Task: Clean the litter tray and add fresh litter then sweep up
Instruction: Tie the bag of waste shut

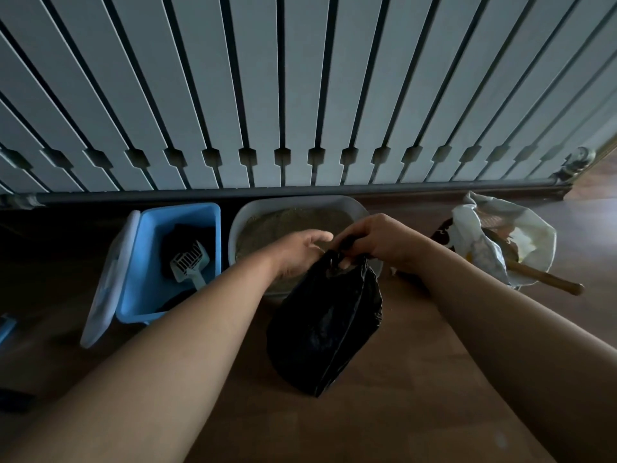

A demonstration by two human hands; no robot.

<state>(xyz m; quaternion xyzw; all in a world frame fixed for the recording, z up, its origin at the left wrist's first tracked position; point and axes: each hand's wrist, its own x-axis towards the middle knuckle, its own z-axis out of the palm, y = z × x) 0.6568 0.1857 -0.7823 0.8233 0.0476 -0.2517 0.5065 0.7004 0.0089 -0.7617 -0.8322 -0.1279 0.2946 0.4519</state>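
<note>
Right hand [377, 242] is pinching the gathered neck of the black bag [324, 329] at frame centre, probably to tie waste shut, left hand [300, 253] hovering relaxed alongside, litter tray [334, 199] sitting just behind on the floor [417, 362].

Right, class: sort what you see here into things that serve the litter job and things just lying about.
Job: black bag gripped by the right hand, litter tray, litter scoop, blue bin, white printed sack, wooden-handled tool.
Lying about: slatted panel, blue object at the left edge.
</note>
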